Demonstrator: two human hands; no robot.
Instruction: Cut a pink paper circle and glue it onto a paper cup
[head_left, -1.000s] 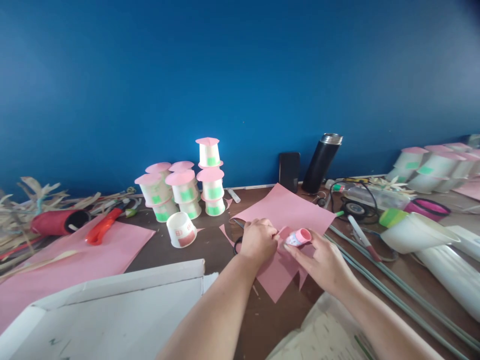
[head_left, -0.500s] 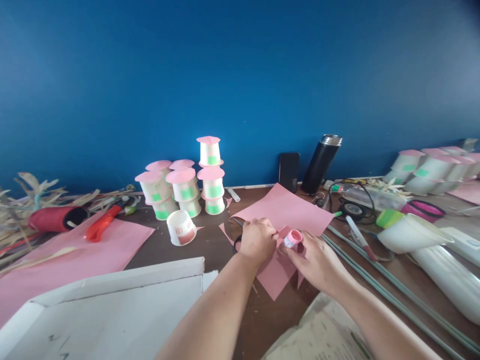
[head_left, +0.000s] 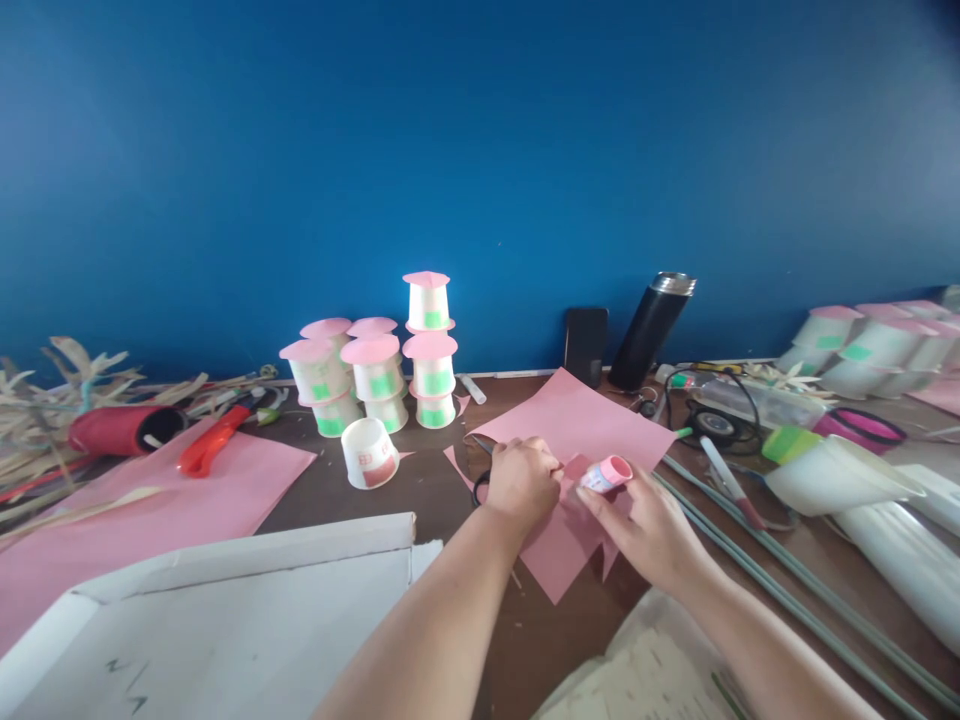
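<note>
My right hand (head_left: 651,525) is closed around a glue stick (head_left: 602,475), which has a pink rim and a pale printed label and is held tilted. My left hand (head_left: 523,485), fingers bent and pinched together, is at the edge of a small pink paper piece (head_left: 576,467). Both hands are above a large pink paper sheet (head_left: 574,415) lying on the brown table. Partly under my left hand are scissors (head_left: 479,492), with a black handle loop showing. Over to the left, a single paper cup (head_left: 369,455) stands upside down.
Stacked paper cups (head_left: 375,370) with pink discs stand at the back left by the blue wall. A black flask (head_left: 651,335) and a phone (head_left: 585,345) lean there too. White cardboard (head_left: 247,620) is front left; grey-green tubes (head_left: 787,580) run along the right.
My right hand has shifted slightly right and tilted the glue stick sideways, away from my left hand. My left hand stays at nearly the same spot. The view has moved a little.
</note>
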